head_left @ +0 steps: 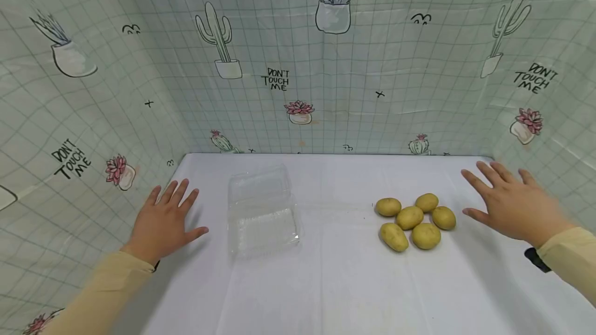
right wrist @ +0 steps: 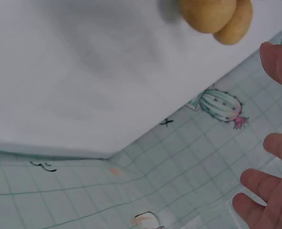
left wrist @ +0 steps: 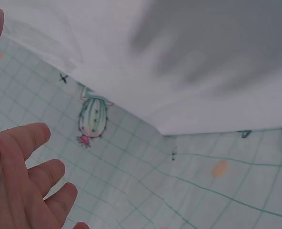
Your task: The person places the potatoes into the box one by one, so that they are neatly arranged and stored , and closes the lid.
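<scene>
My left hand hovers over the left part of the table, fingers spread and holding nothing. To its right lies a clear plastic clamshell box, its lid folded back toward the far edge. On the right side, my right hand is held with spread fingers, also without anything in it. Just left of that hand sits a group of several yellow potatoes lying close together. In the right wrist view two potatoes show at the top, beyond the thumb.
A white-covered table carries everything. Behind it and along both sides hangs a grid-patterned cloth printed with potted plants and lettering. A dark band shows at the right wrist.
</scene>
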Demonstrator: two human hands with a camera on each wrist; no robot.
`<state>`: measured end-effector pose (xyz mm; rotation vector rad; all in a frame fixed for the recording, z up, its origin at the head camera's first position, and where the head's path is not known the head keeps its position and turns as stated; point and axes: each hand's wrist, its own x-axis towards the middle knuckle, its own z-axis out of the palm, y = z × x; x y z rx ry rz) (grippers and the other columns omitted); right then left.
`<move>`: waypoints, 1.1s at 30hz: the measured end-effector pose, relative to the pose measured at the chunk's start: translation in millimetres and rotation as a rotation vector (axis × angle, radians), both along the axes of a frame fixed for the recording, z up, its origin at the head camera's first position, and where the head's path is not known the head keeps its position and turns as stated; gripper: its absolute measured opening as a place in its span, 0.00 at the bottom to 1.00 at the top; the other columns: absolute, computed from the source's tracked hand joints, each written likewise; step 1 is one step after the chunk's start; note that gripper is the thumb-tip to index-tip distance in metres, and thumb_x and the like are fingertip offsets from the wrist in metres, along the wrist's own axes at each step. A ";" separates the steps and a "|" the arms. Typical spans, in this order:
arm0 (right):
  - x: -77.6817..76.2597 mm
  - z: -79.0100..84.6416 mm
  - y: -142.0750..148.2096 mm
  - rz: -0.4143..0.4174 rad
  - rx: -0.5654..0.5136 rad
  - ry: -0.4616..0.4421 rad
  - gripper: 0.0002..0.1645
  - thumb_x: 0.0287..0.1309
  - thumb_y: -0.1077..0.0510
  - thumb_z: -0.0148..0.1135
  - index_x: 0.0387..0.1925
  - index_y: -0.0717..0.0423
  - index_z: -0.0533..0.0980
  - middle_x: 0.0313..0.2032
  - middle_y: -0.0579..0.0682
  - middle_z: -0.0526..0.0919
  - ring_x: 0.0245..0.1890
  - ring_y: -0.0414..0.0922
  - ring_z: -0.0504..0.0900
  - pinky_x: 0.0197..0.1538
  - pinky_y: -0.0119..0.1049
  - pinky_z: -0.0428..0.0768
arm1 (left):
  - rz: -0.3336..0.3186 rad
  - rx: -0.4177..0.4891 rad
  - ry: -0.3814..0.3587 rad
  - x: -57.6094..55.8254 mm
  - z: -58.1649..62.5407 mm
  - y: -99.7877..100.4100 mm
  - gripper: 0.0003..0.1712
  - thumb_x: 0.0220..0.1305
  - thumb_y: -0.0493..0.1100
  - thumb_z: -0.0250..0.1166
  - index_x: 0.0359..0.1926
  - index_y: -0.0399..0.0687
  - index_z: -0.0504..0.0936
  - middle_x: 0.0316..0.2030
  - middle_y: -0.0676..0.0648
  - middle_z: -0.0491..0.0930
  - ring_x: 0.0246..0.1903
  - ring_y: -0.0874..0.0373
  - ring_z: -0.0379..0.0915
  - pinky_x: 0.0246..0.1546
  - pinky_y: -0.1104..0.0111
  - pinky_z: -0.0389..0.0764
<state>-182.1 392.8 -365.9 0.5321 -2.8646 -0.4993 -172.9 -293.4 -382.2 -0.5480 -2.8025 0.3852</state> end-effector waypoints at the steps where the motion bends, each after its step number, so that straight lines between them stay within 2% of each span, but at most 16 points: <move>1: -1.9 0.6 -6.3 0.018 -0.005 -0.002 0.52 0.56 0.33 0.67 0.71 0.60 0.65 0.68 0.73 0.62 0.67 0.71 0.59 0.61 0.75 0.52 | -0.003 0.005 -0.002 -0.2 -0.3 2.4 0.52 0.55 0.72 0.65 0.69 0.39 0.71 0.69 0.30 0.62 0.69 0.34 0.57 0.66 0.39 0.53; 4: -7.7 0.3 -27.4 0.070 -0.005 -0.002 0.52 0.55 0.35 0.69 0.72 0.59 0.65 0.68 0.72 0.62 0.67 0.70 0.60 0.61 0.74 0.55 | -0.013 0.015 -0.006 -1.2 -1.0 9.6 0.52 0.56 0.72 0.65 0.69 0.39 0.71 0.69 0.30 0.62 0.69 0.35 0.57 0.67 0.40 0.51; 7: -12.8 -0.9 -50.7 0.087 -0.002 -0.014 0.52 0.55 0.36 0.70 0.73 0.58 0.64 0.69 0.70 0.63 0.68 0.69 0.60 0.61 0.73 0.57 | -0.027 0.020 -0.002 -2.7 -2.0 15.8 0.52 0.56 0.72 0.64 0.69 0.40 0.71 0.69 0.31 0.63 0.69 0.35 0.57 0.68 0.41 0.51; 14: -27.8 1.3 -105.2 0.128 -0.060 -0.044 0.51 0.61 0.35 0.64 0.75 0.57 0.60 0.71 0.68 0.61 0.70 0.66 0.58 0.63 0.70 0.57 | -0.034 0.061 -0.010 -3.4 -4.5 29.6 0.52 0.57 0.72 0.64 0.70 0.40 0.70 0.70 0.32 0.62 0.70 0.37 0.56 0.69 0.42 0.50; 19: -33.6 4.5 -138.1 0.166 -0.110 -0.053 0.49 0.63 0.35 0.62 0.75 0.56 0.60 0.70 0.67 0.63 0.70 0.65 0.60 0.65 0.68 0.58 | -0.033 0.089 -0.028 -4.1 -6.2 39.9 0.51 0.59 0.72 0.62 0.72 0.41 0.68 0.71 0.33 0.61 0.71 0.38 0.53 0.69 0.43 0.49; 27: -44.4 6.2 -182.0 0.157 -0.170 -0.111 0.51 0.62 0.31 0.61 0.76 0.54 0.58 0.71 0.64 0.63 0.70 0.62 0.60 0.67 0.64 0.58 | -0.022 0.184 -0.044 -1.6 -9.1 51.6 0.51 0.60 0.72 0.61 0.72 0.42 0.68 0.71 0.33 0.61 0.70 0.37 0.55 0.69 0.43 0.50; 33: -41.7 1.9 -211.2 0.169 -0.207 -0.194 0.51 0.63 0.30 0.58 0.77 0.52 0.57 0.72 0.62 0.62 0.71 0.60 0.60 0.69 0.61 0.58 | -0.036 0.235 -0.066 1.5 -10.9 65.1 0.51 0.61 0.73 0.61 0.72 0.42 0.68 0.71 0.33 0.62 0.70 0.37 0.55 0.69 0.43 0.51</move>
